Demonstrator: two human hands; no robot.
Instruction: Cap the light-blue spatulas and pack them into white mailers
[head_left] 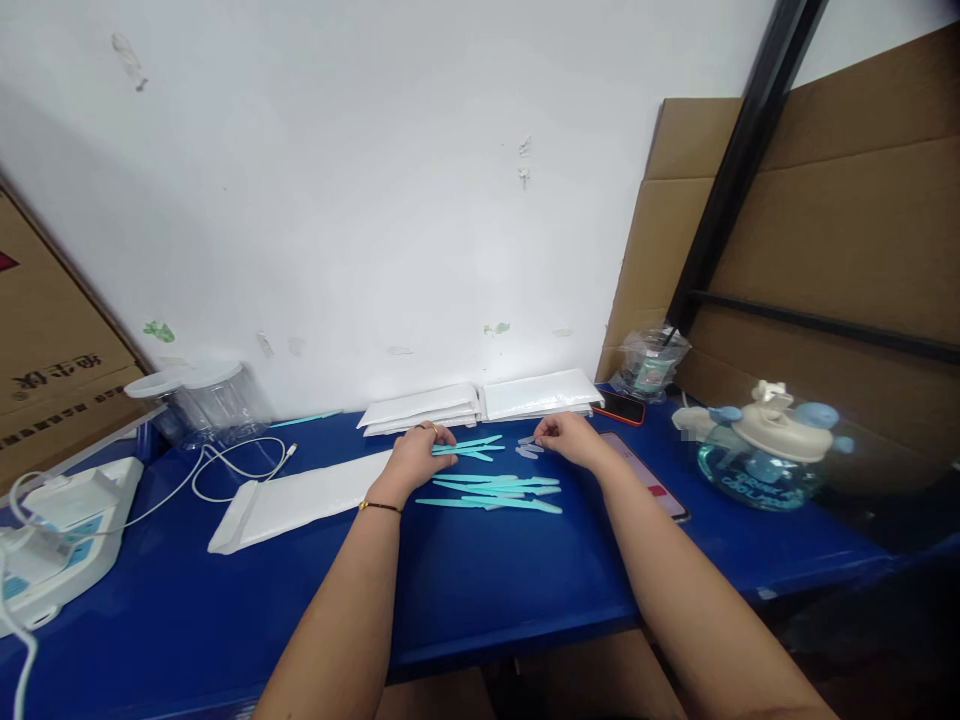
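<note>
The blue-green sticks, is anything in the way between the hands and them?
Nothing visible is. The left hand touches the upper sticks, and the right hand rests by small clear pieces just right of them, on the table.

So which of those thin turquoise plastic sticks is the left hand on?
The small crossed bunch farthest from the person, at the fingertips of the left hand; the bigger pile lies nearer the person, untouched.

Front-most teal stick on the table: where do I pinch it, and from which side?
Probably its left end, from above on the near side. The front teal stick lies flat on the blue table, crosswise, and that end juts clear of the other sticks.
</note>
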